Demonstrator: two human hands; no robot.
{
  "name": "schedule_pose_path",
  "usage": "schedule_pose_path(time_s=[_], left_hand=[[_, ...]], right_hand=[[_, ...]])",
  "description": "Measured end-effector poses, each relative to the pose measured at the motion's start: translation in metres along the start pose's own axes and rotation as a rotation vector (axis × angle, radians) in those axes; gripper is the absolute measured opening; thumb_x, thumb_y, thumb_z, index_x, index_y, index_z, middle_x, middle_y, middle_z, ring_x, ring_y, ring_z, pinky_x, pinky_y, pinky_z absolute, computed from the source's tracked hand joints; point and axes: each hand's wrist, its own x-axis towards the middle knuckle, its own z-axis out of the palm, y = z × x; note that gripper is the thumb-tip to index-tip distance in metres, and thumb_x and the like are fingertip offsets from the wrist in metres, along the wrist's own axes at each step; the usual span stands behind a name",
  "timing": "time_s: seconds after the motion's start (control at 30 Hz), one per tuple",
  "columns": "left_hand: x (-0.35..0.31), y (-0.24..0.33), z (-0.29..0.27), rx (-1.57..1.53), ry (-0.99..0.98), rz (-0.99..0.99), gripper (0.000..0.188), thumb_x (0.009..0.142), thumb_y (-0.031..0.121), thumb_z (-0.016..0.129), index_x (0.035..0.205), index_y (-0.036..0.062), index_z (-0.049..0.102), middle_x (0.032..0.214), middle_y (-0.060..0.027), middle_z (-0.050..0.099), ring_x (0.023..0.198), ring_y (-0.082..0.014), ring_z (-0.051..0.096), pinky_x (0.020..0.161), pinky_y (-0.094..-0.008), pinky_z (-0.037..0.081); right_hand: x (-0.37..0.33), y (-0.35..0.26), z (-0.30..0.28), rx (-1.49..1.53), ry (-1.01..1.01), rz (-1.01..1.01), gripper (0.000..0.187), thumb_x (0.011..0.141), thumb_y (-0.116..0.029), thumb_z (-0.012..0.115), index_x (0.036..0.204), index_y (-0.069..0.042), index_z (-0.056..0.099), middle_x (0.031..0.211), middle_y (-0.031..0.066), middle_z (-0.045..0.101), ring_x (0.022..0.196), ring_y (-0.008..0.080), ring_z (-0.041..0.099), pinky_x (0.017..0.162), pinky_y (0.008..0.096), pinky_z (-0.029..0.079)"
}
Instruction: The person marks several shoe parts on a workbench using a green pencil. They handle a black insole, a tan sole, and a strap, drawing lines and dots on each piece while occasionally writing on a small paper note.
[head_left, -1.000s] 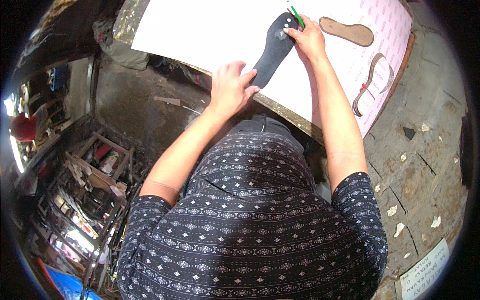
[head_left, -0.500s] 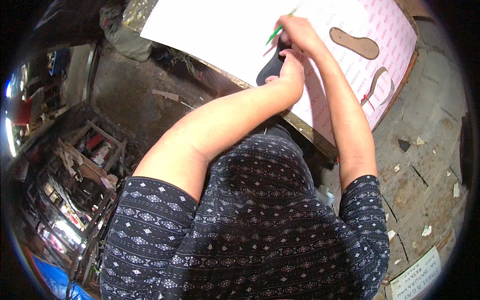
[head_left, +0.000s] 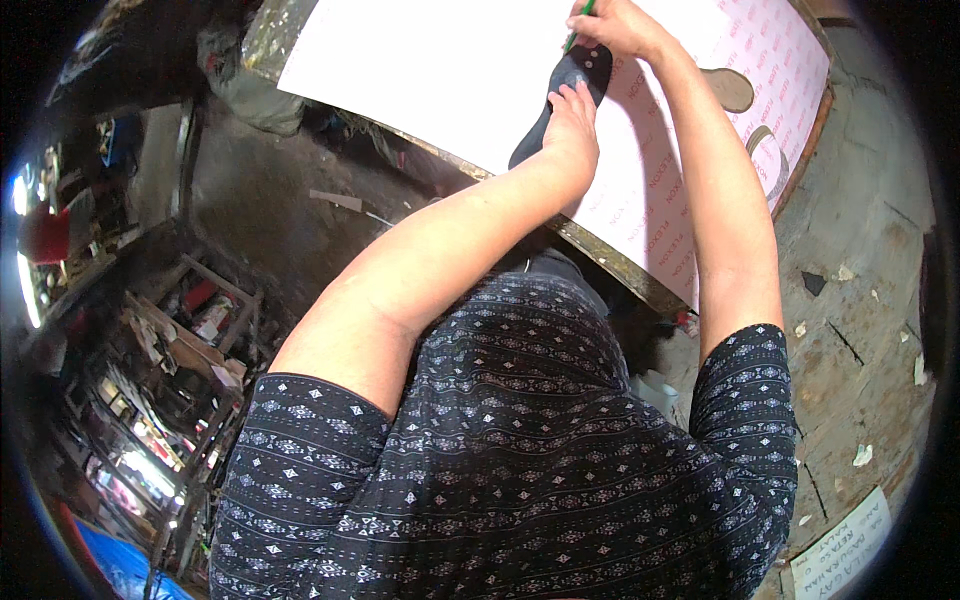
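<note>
Resting the left hand (head_left: 572, 125) on a black sole (head_left: 566, 76), with its fingers slightly spread, laid flat and pointing away from the body. Having the sole directly under these fingers, with its pale-dotted far end just beyond the fingertips and its near end below and to the left of them. Pinching a slim green pen (head_left: 571, 42) between the thumb and fingers of the right hand (head_left: 612, 28), just beyond the left fingertips. Holding its lower end by the left edge of the sole's far end; cannot tell touching from hovering there. Working over a white sheet (head_left: 450, 90) with pink print, spread under both sets of fingers on a worn-edged table (head_left: 620, 255). Showing a tan sole-shaped piece (head_left: 730, 90) to the right of the right fingers, partly hidden behind the forearm, and a curved grey strip (head_left: 762, 150) farther right and nearer the body. Wearing a black patterned shirt (head_left: 500, 430), well below the fingers.
</note>
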Motion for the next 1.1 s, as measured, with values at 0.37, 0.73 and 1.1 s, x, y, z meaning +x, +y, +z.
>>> schedule_pose_path(time_s=[0.37,0.73,1.1], left_hand=[[0.009,-0.021,0.016,-0.137,0.273,0.147,0.059,0.09,0.02,0.071,0.14,-0.008,0.059,0.159,-0.0296,0.041,0.132,-0.0367,0.055,0.102,-0.0448,0.051],[0.023,-0.014,-0.004,-0.148,0.301,0.308,0.104,0.056,0.032,0.099,0.144,-0.005,0.056,0.16,-0.0273,0.04,0.137,-0.0374,0.05,0.109,-0.0493,0.048],[0.047,0.06,-0.045,0.169,0.034,0.145,0.078,0.091,0.036,0.073,0.148,-0.0116,0.05,0.151,-0.0505,0.035,0.135,-0.0596,0.048,0.102,-0.0657,0.046]], right_hand=[[-0.098,0.052,0.036,0.2,0.562,0.225,0.034,0.099,-0.035,0.06,0.107,-0.005,0.073,0.09,0.0143,0.077,0.084,0.0306,0.075,0.08,0.0418,0.058],[-0.27,-0.057,0.149,0.399,0.649,0.447,0.019,0.101,-0.022,0.065,0.108,-0.005,0.072,0.099,0.0228,0.073,0.096,0.0387,0.075,0.081,0.0449,0.058],[-0.22,-0.072,0.22,0.159,0.894,0.301,0.037,0.097,-0.021,0.065,0.131,-0.007,0.063,0.122,0.0186,0.071,0.112,0.0367,0.069,0.095,0.0434,0.054]])
